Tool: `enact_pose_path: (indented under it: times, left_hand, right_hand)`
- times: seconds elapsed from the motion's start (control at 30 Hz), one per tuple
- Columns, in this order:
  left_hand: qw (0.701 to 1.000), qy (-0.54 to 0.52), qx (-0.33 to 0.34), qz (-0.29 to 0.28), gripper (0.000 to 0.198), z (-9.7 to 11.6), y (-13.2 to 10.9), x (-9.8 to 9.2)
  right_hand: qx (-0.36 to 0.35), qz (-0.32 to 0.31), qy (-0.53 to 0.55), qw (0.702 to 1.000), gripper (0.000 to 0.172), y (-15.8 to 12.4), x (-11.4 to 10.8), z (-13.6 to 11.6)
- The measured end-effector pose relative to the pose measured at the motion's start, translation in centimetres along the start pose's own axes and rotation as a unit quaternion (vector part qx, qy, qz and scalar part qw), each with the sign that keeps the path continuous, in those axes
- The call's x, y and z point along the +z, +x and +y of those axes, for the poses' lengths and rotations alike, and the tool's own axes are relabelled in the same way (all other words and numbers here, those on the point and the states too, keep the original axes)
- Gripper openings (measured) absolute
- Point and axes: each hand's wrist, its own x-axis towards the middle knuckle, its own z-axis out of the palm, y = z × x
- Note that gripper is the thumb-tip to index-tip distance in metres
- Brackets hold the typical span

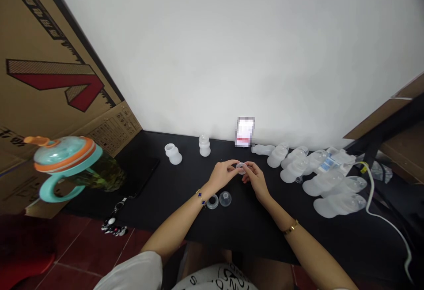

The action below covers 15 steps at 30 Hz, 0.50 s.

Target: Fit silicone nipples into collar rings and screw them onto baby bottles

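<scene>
So far, two frosted bottles (204, 145) sit apart on the bench (251, 221), while many more lie grouped to the right. The left hand (222, 174) and right hand (255, 178) pinch a small clear disc (241, 168) between their fingertips, just above the bench; a clear ring (212, 201) and a clear teat (225, 198) lie nearby, apparently still separate.
</scene>
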Motion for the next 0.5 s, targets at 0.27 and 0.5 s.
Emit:
enact_pose_path:
  times: [0.27,0.5]
  left_hand:
    - [1.000,0.011,0.023,-0.010,0.034,-0.42,0.16,-0.07]
    - [0.999,0.040,0.035,-0.012,0.033,-0.10,0.13,-0.30]
  right_hand:
    - [0.003,-0.016,-0.004,1.000,0.043,0.12,0.03,0.14]
    - [-0.007,-0.020,-0.024,0.999,0.047,0.03,0.15,-0.11]
